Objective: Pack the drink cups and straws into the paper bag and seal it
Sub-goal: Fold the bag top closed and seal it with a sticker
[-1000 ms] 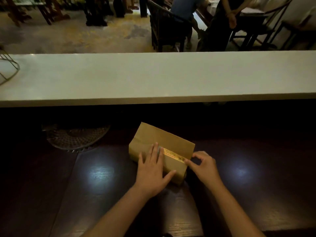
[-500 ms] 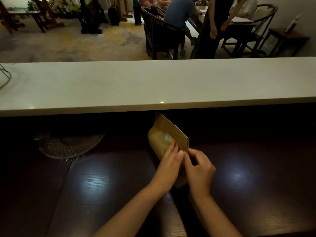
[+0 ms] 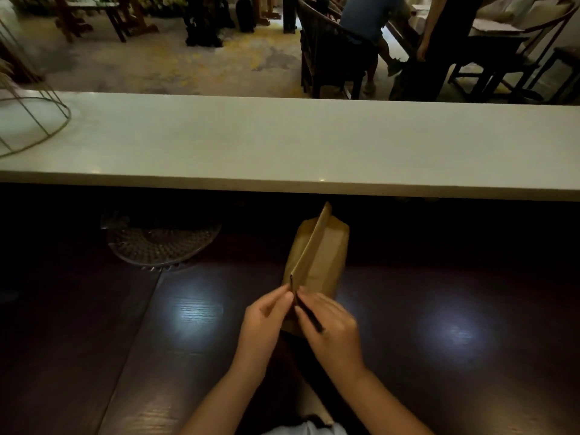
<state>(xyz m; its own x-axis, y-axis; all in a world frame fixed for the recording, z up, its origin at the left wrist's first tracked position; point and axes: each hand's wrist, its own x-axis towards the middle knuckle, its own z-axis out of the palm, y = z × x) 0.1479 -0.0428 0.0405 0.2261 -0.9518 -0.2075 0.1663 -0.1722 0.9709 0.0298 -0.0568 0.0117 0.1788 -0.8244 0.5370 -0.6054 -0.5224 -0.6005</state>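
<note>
A brown paper bag (image 3: 323,252) stands on the dark wooden counter (image 3: 439,340), turned so its narrow end faces me, with its folded top flap standing up as a ridge. My left hand (image 3: 266,321) pinches the near end of the bag's top fold from the left. On the right side my right hand (image 3: 332,328) grips the same near end, and a thin dark strip shows between the fingers. No cups or straws are visible; the bag's inside is hidden.
A clear patterned glass plate (image 3: 163,243) lies on the counter to the left of the bag. A raised white countertop (image 3: 282,142) runs across behind it, with a wire frame (image 3: 28,114) at its left end. People sit and stand at tables beyond.
The bag has been turned from lying sideways to end-on toward me. Both hands have come together from its top face to its near end, pinching the fold.
</note>
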